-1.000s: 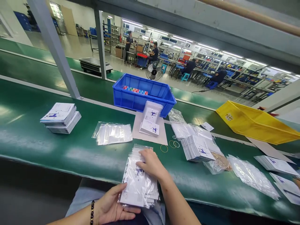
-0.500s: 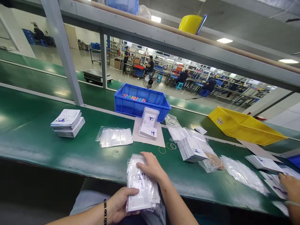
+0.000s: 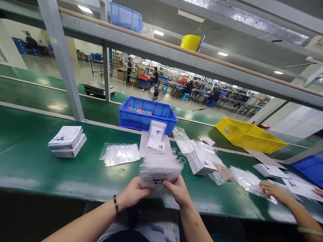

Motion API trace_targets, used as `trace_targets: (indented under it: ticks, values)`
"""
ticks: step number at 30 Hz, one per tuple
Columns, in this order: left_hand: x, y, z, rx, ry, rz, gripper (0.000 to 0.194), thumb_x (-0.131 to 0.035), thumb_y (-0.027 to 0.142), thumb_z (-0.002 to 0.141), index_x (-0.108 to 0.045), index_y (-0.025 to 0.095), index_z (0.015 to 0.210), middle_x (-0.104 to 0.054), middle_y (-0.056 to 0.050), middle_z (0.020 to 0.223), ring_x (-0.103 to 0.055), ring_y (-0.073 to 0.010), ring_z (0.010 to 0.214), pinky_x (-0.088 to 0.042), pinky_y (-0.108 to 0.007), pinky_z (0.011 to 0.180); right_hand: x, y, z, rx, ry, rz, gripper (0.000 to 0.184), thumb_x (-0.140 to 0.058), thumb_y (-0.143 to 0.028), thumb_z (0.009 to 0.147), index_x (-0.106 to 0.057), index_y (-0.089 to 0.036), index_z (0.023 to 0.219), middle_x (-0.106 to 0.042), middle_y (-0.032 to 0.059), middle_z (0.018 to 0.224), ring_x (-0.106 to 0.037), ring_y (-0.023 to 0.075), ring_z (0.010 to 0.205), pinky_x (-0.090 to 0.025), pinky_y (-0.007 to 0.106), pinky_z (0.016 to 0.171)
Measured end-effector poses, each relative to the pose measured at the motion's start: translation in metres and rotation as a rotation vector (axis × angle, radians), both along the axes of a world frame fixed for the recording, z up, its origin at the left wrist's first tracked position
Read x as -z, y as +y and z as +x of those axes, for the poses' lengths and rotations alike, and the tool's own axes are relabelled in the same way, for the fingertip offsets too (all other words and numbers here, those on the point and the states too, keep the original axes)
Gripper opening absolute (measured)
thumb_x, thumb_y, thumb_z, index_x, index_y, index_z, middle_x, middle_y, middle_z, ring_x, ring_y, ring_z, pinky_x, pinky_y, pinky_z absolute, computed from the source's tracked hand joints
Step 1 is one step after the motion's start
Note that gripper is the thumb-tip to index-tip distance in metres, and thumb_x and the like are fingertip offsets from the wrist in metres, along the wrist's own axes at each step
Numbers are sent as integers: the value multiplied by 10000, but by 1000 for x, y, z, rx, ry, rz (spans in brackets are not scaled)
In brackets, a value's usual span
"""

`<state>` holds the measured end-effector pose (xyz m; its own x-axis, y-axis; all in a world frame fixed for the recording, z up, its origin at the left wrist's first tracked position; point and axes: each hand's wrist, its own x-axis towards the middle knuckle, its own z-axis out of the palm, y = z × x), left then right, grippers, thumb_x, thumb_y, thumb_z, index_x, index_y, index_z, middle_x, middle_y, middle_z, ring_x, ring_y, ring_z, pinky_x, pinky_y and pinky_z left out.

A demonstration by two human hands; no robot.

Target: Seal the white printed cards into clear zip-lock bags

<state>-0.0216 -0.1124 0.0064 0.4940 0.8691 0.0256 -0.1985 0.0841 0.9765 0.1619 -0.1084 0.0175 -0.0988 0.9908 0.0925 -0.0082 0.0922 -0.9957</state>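
A stack of bagged booklets point(image 3: 159, 171), white with a purple print and smeared by motion, is held upright between my two hands above the bench's near edge. My left hand point(image 3: 137, 193) grips its left side, thumb in front. On the right side, my right hand point(image 3: 178, 191) is closed with its thumb across the front. Behind the stack, more booklets point(image 3: 156, 134) lie on a cardboard sheet point(image 3: 144, 141). Flat clear bags point(image 3: 122, 154) are to the left of it. Farther left stands a pile of booklets point(image 3: 67, 141). To the right, another booklet stack point(image 3: 201, 162) leans beside plastic bags.
A blue bin point(image 3: 147, 116) stands behind the cardboard, and a yellow bin point(image 3: 248, 134) is at the right. A co-worker's hand point(image 3: 275, 191) touches clear bags point(image 3: 246, 179) on the right. A metal post point(image 3: 60, 60) rises at the left. Rubber bands point(image 3: 182, 160) lie near the cardboard.
Both my hands have raised the bagged stack from a tilted hold near my lap to upright over the bench. My right hand has moved from its top to its side. A co-worker's hand has reached in.
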Motion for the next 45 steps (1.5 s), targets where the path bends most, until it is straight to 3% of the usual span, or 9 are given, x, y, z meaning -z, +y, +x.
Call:
trace_targets:
  ticks: [4,10,13,17,23,30,35,41,45]
  values:
    - [-5,36,0,-47,163,210,321,-701,259,627,-668,163,931,-653,-66,1017,-558,-247,966,-384,-334,922,8,20,-2,61,-84,175,743,-729,-554,490,-544,-193,1112,-650,70,916,-610,252,843,-455,388,843]
    - [-6,36,11,-468,86,148,381,-687,276,647,-563,184,996,-611,-56,1016,-514,-240,1033,-360,-307,924,37,24,-14,184,43,286,865,-618,-684,544,-403,-192,1222,-569,129,1095,-555,289,1016,-452,412,864]
    - [-11,28,19,-465,85,142,542,-697,272,640,-475,189,1128,-563,-69,1095,-491,-237,1074,-347,-299,942,32,18,-16,189,48,363,952,-621,-692,532,-297,-201,1280,-493,140,1169,-513,294,1065,-437,411,885]
    - [-14,24,23,-488,127,146,534,-612,293,719,-411,181,1201,-523,-89,1145,-485,-231,1079,-345,-300,946,20,20,-12,366,7,443,933,-501,-762,570,-284,-190,1274,-446,142,1184,-423,300,1149,-329,450,981]
    - [-15,23,21,-482,68,61,612,-614,327,714,-375,171,1255,-512,-101,1201,-475,-241,1112,-343,-298,958,20,23,-23,175,49,380,959,-369,-806,609,-248,-164,1312,-463,145,1179,-491,288,1077,-425,402,892]
    - [-21,33,17,-404,126,92,547,-611,339,730,-460,192,1235,-501,-71,1250,-408,-230,1196,-283,-274,1014,20,27,4,139,90,394,936,-359,-790,640,-288,-169,1335,-377,147,1356,-310,314,1271,-257,463,1037]
    - [-19,33,34,-457,-8,57,785,-641,357,695,-233,221,1351,-489,-83,1218,-472,-234,1117,-390,-286,916,24,17,15,115,141,311,958,-356,-796,633,-277,-169,1353,-424,153,1327,-397,319,1218,-350,448,980]
    - [-15,25,35,-414,79,23,626,-696,319,641,-452,182,1201,-544,-84,1164,-481,-248,1112,-367,-287,937,23,0,0,141,16,295,1052,-421,-775,617,-76,-161,1399,-252,157,1424,-291,308,1284,-303,430,1018]
    - [-21,22,23,-385,182,115,533,-689,256,641,-525,179,1142,-548,-78,1182,-456,-243,1138,-311,-274,974,13,-3,-5,125,-80,322,1043,-442,-754,631,-82,-144,1396,-240,165,1421,-261,315,1293,-270,447,1032]
